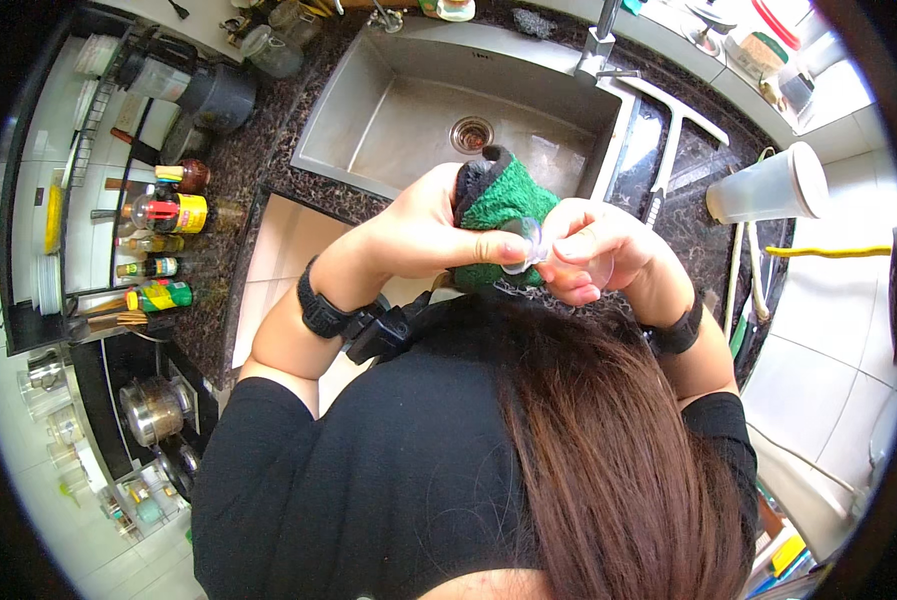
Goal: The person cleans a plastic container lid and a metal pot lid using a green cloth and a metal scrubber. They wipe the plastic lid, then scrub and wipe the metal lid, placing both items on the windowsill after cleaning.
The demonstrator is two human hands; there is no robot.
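Observation:
My left hand [426,225] grips a green cloth [512,191] with dark edging, bunched up just in front of the sink. Its thumb presses on a small clear rounded piece [522,241], possibly a suction cup. From the other side, my right hand [606,244] pinches that see-through piece between thumb and fingers. Part of it shows below the right fingers, and the rest is covered by them. Both hands meet close to my chest, near the front rim of a stainless steel sink [426,105].
Beyond the sink stands a faucet [594,56]. A squeegee [673,142] and a translucent plastic cup [763,184] lie to the right on the dark stone counter [279,142]. Several sauce bottles [159,295] line the left side, with a metal pot [152,411] on the stove.

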